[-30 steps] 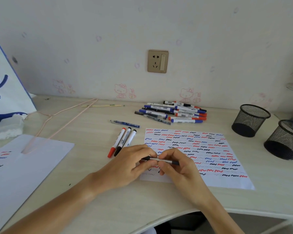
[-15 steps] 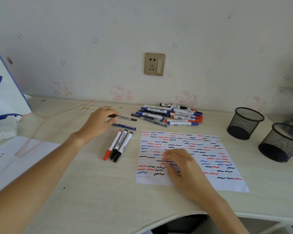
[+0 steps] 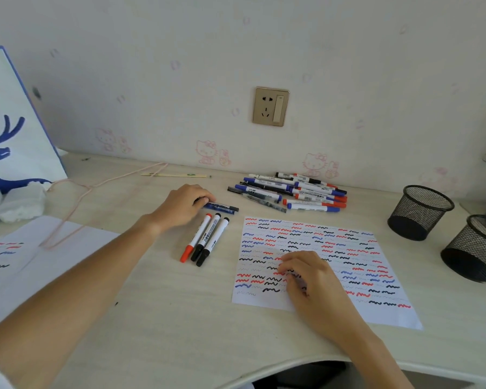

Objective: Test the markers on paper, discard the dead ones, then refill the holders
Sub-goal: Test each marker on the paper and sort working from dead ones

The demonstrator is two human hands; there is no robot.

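Note:
My left hand [image 3: 181,206] lies on the desk with its fingers curled over the left end of a thin dark pen [image 3: 227,207], beside a thin blue pen [image 3: 222,211]. Just below them lie three white markers [image 3: 205,238], one red-capped and two black-capped. My right hand [image 3: 309,279] rests on the test paper [image 3: 351,248], which is covered in red, blue and black squiggles; its fingers are loosely curled and hold nothing. A pile of several markers [image 3: 295,192] lies near the wall. Two black mesh holders [image 3: 420,211] [image 3: 473,249] stand at the right.
A second scribbled sheet [image 3: 40,265] lies at the left edge with a pink cord [image 3: 68,214] over it. A white-and-blue paper bag [image 3: 11,122] and a tissue wad [image 3: 20,204] stand at far left. A thin stick [image 3: 177,174] lies by the wall.
Both hands held the dark pen over the paper. My left hand then carried it up and left and has set it down beside the blue pen. My right hand stayed on the paper.

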